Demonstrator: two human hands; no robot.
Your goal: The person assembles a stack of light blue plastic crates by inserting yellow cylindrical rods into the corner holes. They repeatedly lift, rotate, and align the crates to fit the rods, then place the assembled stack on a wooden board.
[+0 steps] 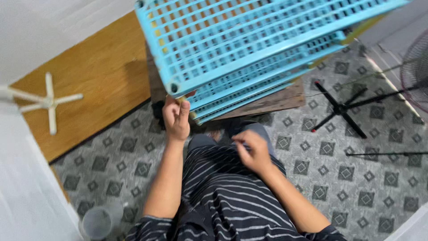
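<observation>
A light blue plastic rack (249, 44) with slatted shelves stacked in tiers stands in front of me, seen from above. My left hand (176, 117) is raised at its near left corner, fingers closed around a thin post just under the top shelf's corner socket. My right hand (252, 150) hovers lower, over my lap, with fingers loosely curled; I cannot see anything in it. My dark striped shirt fills the bottom of the view.
A brown wooden board (276, 101) lies under the rack. A black fan stand (341, 108) and fan head (417, 69) are at the right. A white cross-shaped base (47, 101) rests on the wood floor at left. A clear plastic cup (97, 222) sits at lower left on patterned grey flooring.
</observation>
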